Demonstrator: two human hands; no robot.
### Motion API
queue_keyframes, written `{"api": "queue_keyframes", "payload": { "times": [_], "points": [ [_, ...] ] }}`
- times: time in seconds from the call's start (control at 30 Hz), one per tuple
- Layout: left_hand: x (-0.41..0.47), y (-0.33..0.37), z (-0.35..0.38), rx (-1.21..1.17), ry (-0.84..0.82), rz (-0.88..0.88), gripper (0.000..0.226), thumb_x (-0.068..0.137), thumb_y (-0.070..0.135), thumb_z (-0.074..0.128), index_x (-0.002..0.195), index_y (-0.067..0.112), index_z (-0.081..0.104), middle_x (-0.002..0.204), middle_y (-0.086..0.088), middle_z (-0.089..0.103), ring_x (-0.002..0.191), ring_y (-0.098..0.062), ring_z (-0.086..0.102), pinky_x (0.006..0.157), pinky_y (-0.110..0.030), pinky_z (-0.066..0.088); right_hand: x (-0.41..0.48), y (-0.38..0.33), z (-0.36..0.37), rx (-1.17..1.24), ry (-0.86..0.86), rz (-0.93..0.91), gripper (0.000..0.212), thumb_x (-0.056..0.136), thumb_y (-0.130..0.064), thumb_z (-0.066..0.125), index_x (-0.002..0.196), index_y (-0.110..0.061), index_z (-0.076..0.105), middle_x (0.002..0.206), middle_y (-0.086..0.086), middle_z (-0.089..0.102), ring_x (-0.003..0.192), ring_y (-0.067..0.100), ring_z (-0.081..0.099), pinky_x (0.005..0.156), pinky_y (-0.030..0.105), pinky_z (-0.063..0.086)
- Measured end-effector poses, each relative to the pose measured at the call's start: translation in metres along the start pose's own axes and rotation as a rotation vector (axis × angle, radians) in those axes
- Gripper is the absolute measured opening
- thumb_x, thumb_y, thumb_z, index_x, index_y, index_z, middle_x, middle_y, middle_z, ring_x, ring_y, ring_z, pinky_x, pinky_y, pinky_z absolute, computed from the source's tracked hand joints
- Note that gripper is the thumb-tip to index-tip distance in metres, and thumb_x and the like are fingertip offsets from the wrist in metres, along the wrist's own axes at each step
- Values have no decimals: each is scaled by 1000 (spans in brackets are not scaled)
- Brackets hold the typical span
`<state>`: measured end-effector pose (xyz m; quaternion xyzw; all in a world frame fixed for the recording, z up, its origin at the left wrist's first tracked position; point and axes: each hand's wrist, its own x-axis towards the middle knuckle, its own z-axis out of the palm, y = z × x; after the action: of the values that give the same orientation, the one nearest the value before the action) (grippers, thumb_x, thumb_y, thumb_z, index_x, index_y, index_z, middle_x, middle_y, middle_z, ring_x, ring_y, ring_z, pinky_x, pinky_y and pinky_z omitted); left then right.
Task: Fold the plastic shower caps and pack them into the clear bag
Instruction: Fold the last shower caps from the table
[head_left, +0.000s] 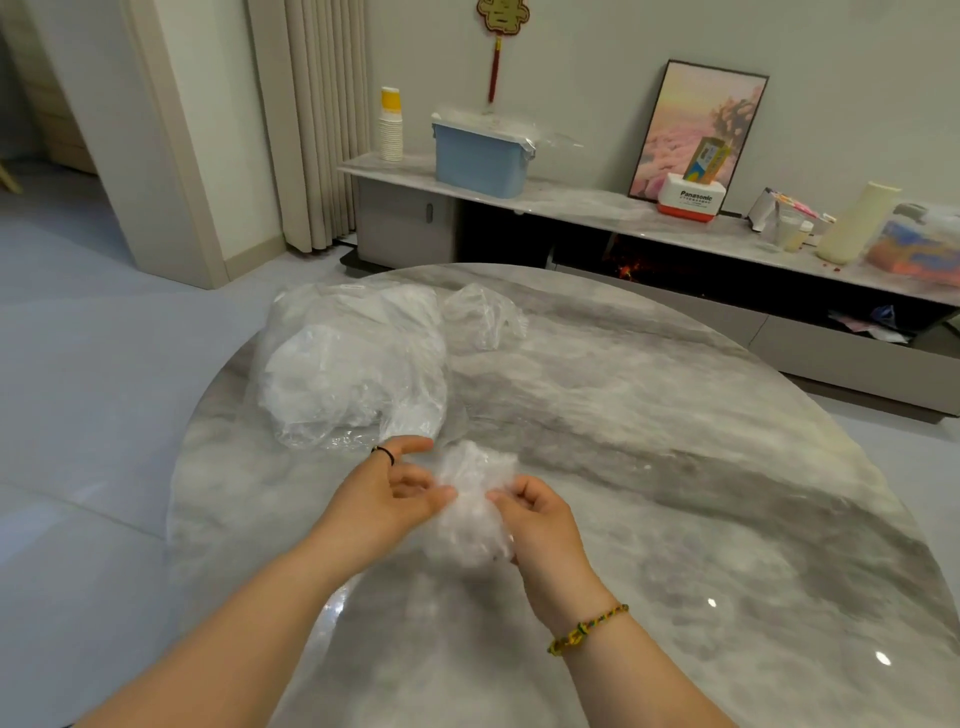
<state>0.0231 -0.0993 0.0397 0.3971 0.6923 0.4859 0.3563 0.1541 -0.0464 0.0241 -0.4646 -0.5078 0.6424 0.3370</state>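
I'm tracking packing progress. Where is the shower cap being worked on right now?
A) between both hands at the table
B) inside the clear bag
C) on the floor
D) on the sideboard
A: the crumpled shower cap sits between the left hand and right hand, outside the clear bag.

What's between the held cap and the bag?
Nothing visible. The left hand and right hand hold the cap; only bare table lies between it and the bag, just beyond the left hand. The bag's mouth can't be made out.
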Motion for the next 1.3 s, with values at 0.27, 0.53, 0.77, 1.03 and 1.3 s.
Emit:
{"api": "queue_keyframes", "payload": {
  "times": [0.27, 0.53, 0.77, 1.03, 1.3],
  "points": [
    [40, -26, -79, 509, 596, -127, 37, 90, 25, 57, 126, 20, 56, 155, -6, 12, 139, -27, 13, 113, -39, 12, 87, -14, 112, -169, -8, 81, 37, 88, 0, 49, 56, -15, 38, 56, 3, 37, 48, 13, 34, 36, 16, 29],
    [55, -66, -96, 320, 413, -333, 52, 85, -7, 47, 133, 13, 48, 136, -10, 47, 98, -30, 56, 75, -30, 42, 142, -26, 161, 106, 49, 237, 15, 95, 3, 36, 91, 4, 51, 67, 7, 45, 45, 11, 53, 48, 15, 45],
    [63, -75, -87, 246, 455, -241, 44, 88, -5, 44, 130, 7, 50, 108, -4, 59, 83, -16, 47, 57, -17, 33, 172, -20, 165, 225, 145, 166, 27, 87, 3, 46, 114, -4, 48, 84, 7, 46, 72, 20, 45, 68, 27, 42],
    [59, -60, -80, 487, 548, -184, 45, 89, 20, 57, 133, 20, 49, 151, -3, 19, 131, -23, 27, 107, -33, 22, 133, -39, 127, -708, -106, -139, 53, 95, -6, 36, 144, -5, 16, 142, 12, 38, 121, 26, 45, 94, 25, 36],
    [64, -63, -51, 835, 539, 465, 37, 70, 21, 40, 80, 16, 75, 91, -6, 70, 89, -19, 55, 84, -31, 29, 149, -17, 112, -758, -349, -293, 58, 95, -1, 33, 147, -10, 10, 154, 4, 14, 141, 17, 18, 108, 16, 16]
  ]
}}
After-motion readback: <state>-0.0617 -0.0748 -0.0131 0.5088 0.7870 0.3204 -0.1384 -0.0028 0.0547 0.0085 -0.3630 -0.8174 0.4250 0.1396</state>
